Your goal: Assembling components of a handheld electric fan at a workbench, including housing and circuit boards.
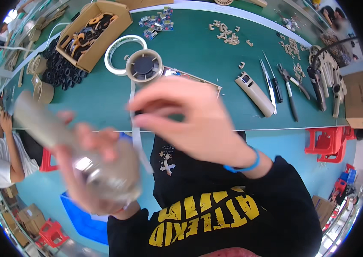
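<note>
My left hand (91,150) is wrapped round a beige housing with a long handle and a wide, rounded, shiny head (113,171), smeared by motion. Its handle points up and to the left. Above the table's near edge, my right hand (190,120) has thumb and forefinger curled toward each other, with a small dark patch between the tips that I cannot make out. Behind those fingertips a pale strip (137,143) hangs over the edge. Just beyond lies a beige fan-like part (144,65) with a round dark grille, its open handle showing electronics, partly hidden by my right hand.
A white tape roll (109,55) lies by a carton (93,58) of orange and black rings. Black rings (61,68) spread beside it. Right: a beige handle shell (254,94), tweezers (268,81), a screwdriver (278,90) and pliers (290,83). A co-worker (4,154) sits left.
</note>
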Motion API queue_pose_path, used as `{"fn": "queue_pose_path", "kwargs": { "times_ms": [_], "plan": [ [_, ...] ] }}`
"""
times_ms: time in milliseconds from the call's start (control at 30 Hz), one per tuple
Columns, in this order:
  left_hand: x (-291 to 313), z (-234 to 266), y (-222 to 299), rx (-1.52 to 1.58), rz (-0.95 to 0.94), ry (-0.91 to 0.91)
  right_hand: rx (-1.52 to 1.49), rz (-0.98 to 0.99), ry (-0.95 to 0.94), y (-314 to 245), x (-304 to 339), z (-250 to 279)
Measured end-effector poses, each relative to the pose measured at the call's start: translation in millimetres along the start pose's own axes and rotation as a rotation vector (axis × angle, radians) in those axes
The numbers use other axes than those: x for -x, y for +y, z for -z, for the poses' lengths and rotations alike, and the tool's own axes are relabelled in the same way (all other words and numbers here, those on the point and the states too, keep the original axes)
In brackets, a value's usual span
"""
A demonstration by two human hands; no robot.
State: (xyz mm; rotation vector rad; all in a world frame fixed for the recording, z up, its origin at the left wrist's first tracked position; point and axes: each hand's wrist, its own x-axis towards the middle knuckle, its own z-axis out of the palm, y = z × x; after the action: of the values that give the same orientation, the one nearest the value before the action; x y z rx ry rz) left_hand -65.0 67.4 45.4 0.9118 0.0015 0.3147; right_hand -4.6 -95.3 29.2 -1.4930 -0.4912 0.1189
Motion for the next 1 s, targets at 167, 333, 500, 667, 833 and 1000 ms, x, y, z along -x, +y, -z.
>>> {"fn": "queue_pose_path", "kwargs": {
  "times_ms": [167, 333, 500, 667, 833, 1000],
  "plan": [
    [-13.0, -16.2, -66.0, 0.003, 0.219, -0.244, -0.421, -0.113, 0.204, -4.7, 58.7, 56.3],
    [-15.6, -18.2, -91.6, -0.102, 0.165, -0.328, -0.316, -0.261, 0.294, -4.8, 64.4, 55.1],
    [-21.7, -22.3, -96.5, -0.115, 0.141, -0.342, -0.241, -0.113, 0.188, 6.2, 62.3, 53.7],
    [-28.4, -22.3, -97.9, -0.122, 0.156, -0.369, -0.205, -0.101, 0.195, 6.1, 57.2, 53.2],
    [-25.6, -26.5, -92.6, -0.108, 0.183, -0.341, -0.155, -0.041, 0.148, 9.4, 49.6, 54.4],
    [-27.0, -18.8, -96.6, -0.152, 0.109, -0.410, -0.172, -0.081, 0.139, 7.3, 47.4, 53.2]
  ]
}}
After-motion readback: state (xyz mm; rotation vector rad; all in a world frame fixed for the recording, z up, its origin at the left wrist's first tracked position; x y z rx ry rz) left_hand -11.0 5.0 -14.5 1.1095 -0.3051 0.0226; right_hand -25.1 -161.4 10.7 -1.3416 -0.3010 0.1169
